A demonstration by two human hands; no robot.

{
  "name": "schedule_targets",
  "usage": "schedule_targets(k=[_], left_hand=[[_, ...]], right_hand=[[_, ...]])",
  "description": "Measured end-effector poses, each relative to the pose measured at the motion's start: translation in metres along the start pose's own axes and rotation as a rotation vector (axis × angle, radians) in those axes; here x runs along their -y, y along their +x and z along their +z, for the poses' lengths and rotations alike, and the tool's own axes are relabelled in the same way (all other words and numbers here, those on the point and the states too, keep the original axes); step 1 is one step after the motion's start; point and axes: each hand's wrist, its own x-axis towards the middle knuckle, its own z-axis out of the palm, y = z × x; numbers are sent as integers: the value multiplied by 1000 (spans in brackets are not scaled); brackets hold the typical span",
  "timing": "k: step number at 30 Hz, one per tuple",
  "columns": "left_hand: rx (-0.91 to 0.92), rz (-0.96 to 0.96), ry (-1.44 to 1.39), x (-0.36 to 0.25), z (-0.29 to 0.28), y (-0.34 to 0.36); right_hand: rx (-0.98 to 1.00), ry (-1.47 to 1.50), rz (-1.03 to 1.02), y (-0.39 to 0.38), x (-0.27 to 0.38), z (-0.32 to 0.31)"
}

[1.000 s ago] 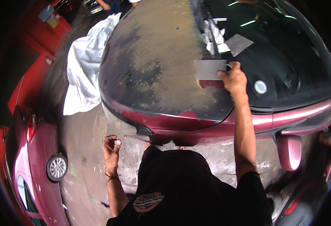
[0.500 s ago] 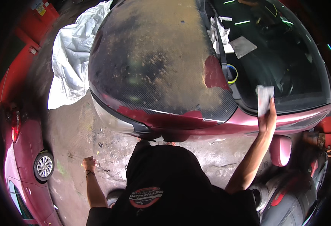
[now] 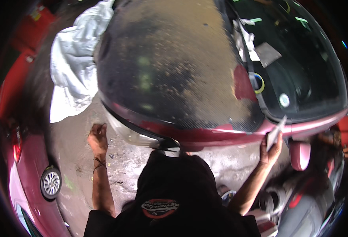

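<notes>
My right hand (image 3: 271, 152) is closed round a pale, thin rectangular sheet of sandpaper (image 3: 275, 133), seen nearly edge-on beside the windshield's lower corner. My left hand (image 3: 97, 140) is apart from the car, over the floor left of the headlight (image 3: 130, 132). Its fingers are curled in, and whatever they may hold is hidden. In front of me lies the car hood (image 3: 170, 79), dark and carbon-patterned, with tan dusty patches. Bare maroon patches (image 3: 243, 83) show at its edges.
On the windshield side lie a grey sheet (image 3: 268, 54), a yellow-edged tape roll (image 3: 258, 83) and a round white disc (image 3: 284, 100). White crumpled sheeting (image 3: 73, 71) spreads at the left. Another maroon car (image 3: 31, 170) stands at the lower left; a side mirror (image 3: 300, 155) juts out at right.
My right hand has come down and back from the windshield, and the sheet has turned edge-on. My left hand has risen forward. The view has shifted, and the white disc now shows fully.
</notes>
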Motion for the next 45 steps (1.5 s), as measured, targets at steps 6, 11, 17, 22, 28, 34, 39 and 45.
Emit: schedule_targets(k=[6, 11, 17, 22, 28, 34, 39, 45], left_hand=[[879, 114, -571, -194, 60, -78], [1418, 155, -715, -232, 101, -145], [1327, -345, -982, -234, 109, -205], [804, 329, -786, -222, 121, -231], [1086, -558, -1160, -249, 122, -242], [1034, -514, -1236, -252, 122, -242], [988, -497, -1205, -251, 127, -245], [1025, -621, -1265, -252, 130, -238]], right_hand=[[-47, -321, 210, -67, -57, 29], [49, -272, 442, -101, -107, 8], [170, -467, 563, -114, -99, 23], [299, -635, 486, -104, -109, 11], [335, -748, 450, -92, -108, 14], [410, -866, 351, -85, -114, 11], [407, -915, 324, -80, -115, 16], [448, -943, 260, -73, -119, 10]])
